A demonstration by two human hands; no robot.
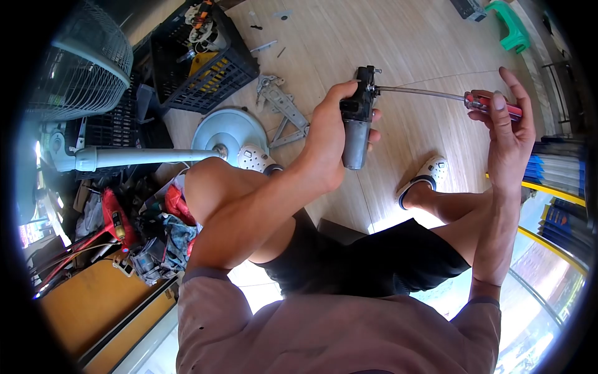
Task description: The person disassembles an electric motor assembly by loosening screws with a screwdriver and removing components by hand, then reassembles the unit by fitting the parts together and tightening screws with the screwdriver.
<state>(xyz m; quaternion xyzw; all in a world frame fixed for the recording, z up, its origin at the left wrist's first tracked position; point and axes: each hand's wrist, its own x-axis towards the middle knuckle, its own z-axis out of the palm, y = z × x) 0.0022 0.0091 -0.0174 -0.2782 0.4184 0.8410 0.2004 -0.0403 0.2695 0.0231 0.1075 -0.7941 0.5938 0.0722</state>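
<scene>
Above the wood-toned floor [324,47], the left hand [328,124] wraps a motor [355,144] with a silver cylinder and black housing, its thumb pressed to the housing. The right hand [509,134] pinches the red handle of a screwdriver [430,93] between thumb and fingers, 1 finger stretched clear; the shaft reaches the housing's side, where I cannot tell whether the tip is seated. Near the left hand lie a metal bracket [283,103] and a pale blue fan base [240,128].
</scene>
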